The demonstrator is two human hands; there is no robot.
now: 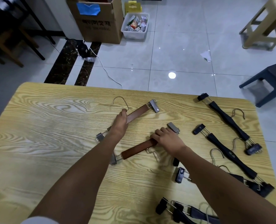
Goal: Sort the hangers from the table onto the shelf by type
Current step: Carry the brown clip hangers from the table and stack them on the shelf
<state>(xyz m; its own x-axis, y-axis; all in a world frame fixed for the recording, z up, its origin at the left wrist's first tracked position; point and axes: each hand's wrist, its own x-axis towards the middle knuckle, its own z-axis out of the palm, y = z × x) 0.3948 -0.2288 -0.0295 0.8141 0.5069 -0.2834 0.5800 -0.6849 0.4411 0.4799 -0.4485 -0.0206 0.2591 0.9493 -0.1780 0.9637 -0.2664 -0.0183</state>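
Fingers of the left grip [120, 122] curl round the middle of the far brown hanger [137, 113], right at the foot of its wire hook. Its bar slants up to the right, with a metal clip at each end. The right grip [168, 139] is closed over the right part of the near brown hanger [139, 150], just short of its upper clip. That bar slants the same way, and its hook points back toward the person. Both brown hangers sit mid-worktop [53, 126], near each other but apart. Black hangers [226, 117] lie spread over the right side of the worktop, one partly hidden under the right forearm. On the tiled floor beyond stand a cardboard box [100, 21], a clear tub [135, 33], a dark stool [271, 81] and a beige stool [263, 21].
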